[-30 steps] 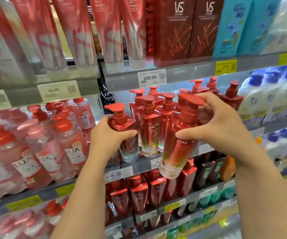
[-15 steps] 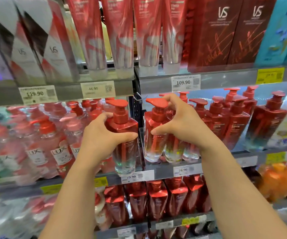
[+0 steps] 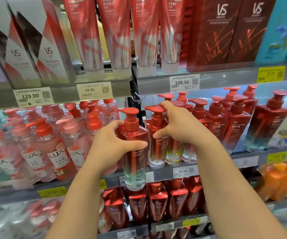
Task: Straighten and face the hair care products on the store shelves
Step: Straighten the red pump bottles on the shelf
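My left hand (image 3: 112, 145) grips a red pump bottle (image 3: 134, 157) with a clear base, held in front of the middle shelf edge (image 3: 163, 175), its bottom hanging below the edge. My right hand (image 3: 179, 128) is wrapped around a second red pump bottle (image 3: 156, 144) that stands on the middle shelf, fingers over its pump head. More red pump bottles (image 3: 232, 121) stand in rows to the right of it, some turned at different angles.
Pink LUX bottles (image 3: 56, 149) fill the shelf to the left. Red tubes (image 3: 115, 35) and VS boxes (image 3: 225, 31) stand on the upper shelf. Red refill pouches (image 3: 156, 200) sit on the shelf below. Orange packs (image 3: 284, 178) lie at the right.
My right hand has set its bottle down on the shelf and still holds it. The view has shifted left. My left hand keeps its bottle, now lower in front of the shelf edge.
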